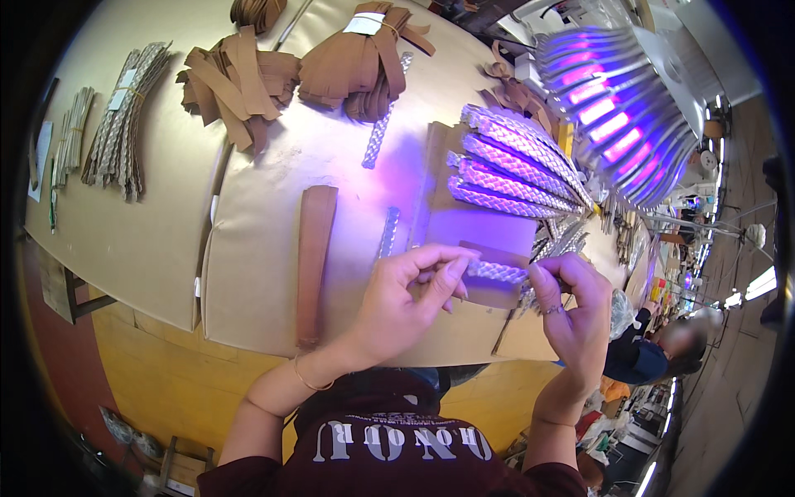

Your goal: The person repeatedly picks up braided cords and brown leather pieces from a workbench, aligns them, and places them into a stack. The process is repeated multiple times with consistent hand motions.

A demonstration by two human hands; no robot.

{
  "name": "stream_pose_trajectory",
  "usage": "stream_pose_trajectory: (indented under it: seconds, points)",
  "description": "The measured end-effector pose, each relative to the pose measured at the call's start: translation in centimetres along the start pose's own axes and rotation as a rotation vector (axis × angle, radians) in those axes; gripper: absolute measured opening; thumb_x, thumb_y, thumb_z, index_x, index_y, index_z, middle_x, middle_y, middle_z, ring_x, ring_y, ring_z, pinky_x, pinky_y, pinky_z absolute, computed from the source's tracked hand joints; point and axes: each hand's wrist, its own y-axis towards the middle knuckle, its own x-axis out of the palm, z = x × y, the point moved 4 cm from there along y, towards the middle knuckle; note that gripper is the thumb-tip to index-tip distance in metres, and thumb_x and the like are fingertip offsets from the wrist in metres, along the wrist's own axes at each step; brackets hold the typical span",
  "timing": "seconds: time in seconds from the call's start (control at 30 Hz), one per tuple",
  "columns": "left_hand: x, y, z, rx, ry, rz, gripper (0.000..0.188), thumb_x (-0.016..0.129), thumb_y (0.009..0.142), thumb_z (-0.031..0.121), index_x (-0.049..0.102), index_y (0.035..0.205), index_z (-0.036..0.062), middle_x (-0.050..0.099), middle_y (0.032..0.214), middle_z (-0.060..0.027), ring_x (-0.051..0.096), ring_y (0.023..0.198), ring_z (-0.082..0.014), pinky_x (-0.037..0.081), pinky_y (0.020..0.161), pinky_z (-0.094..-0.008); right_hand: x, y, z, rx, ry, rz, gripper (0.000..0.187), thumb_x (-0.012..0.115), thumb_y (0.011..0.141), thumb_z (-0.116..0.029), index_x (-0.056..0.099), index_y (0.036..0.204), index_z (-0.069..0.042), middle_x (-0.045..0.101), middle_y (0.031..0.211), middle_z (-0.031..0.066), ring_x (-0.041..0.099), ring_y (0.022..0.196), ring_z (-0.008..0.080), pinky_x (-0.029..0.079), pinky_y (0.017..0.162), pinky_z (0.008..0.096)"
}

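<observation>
A short woven braid strap (499,272) is stretched between my two hands above the near edge of the table. My left hand (414,290) pinches its left end between thumb and fingertips. At the other end, my right hand (573,306) grips it with thumb and bent fingers. A flat brown strip (487,296) shows just behind and below the braid; I cannot tell whether my fingers hold it too. Left of my left hand, a long brown strip (315,257) and a small braid piece (388,234) lie on the table.
Several braid straps (513,170) fan out under purple light beside a ribbed, glowing fixture (613,120). Bundles of brown strips (356,62) lie at the back, and tied braid bundles (124,124) at the left. Another person (642,356) is at the right.
</observation>
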Motion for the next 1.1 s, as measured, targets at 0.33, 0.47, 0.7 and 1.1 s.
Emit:
stream_pose_trajectory:
  seconds: [0.33, 0.47, 0.7, 1.1]
  points:
    - [0.6, -2.8, -1.1, 0.531, 0.859, 0.181, 0.044, 0.074, 0.081, 0.013, 0.064, 0.123, 0.0054, 0.057, 0.082, -0.0052, 0.055, 0.062, -0.02, 0.045, 0.058, -0.0329, 1.4, 0.3, -0.5, 0.169, -0.033, 0.009, 0.022, 0.073, 0.086, -0.015, 0.063, 0.079, 0.004, 0.058, 0.064, 0.0103, 0.052, 0.056, 0.0193, 0.041, 0.056, 0.0313]
    - [0.9, -2.6, -1.7, 0.533, 0.865, 0.19, 0.046, 0.075, 0.08, 0.015, 0.064, 0.123, 0.0043, 0.056, 0.082, -0.0044, 0.054, 0.064, -0.0189, 0.044, 0.06, -0.0334, 2.4, 0.5, -1.1, 0.162, -0.066, -0.012, 0.02, 0.071, 0.085, -0.013, 0.063, 0.078, 0.003, 0.056, 0.062, 0.0106, 0.051, 0.053, 0.0201, 0.04, 0.054, 0.0324]
    - [0.8, -2.5, -1.9, 0.503, 0.854, 0.184, 0.04, 0.074, 0.08, 0.015, 0.066, 0.118, 0.0041, 0.058, 0.085, -0.0049, 0.058, 0.066, -0.019, 0.047, 0.061, -0.0333, 4.0, 1.3, -1.7, 0.147, -0.191, -0.074, 0.022, 0.071, 0.086, -0.016, 0.062, 0.075, 0.001, 0.055, 0.062, 0.0105, 0.05, 0.053, 0.0246, 0.039, 0.056, 0.0348]
    - [0.8, -2.6, -2.0, 0.498, 0.907, 0.152, 0.043, 0.073, 0.081, 0.017, 0.064, 0.121, 0.0042, 0.059, 0.087, -0.0039, 0.061, 0.071, -0.0163, 0.049, 0.067, -0.0324, 4.4, 1.4, -2.0, 0.187, -0.196, -0.04, 0.023, 0.071, 0.087, -0.015, 0.061, 0.075, 0.001, 0.055, 0.063, 0.0104, 0.049, 0.052, 0.0207, 0.039, 0.054, 0.0334]
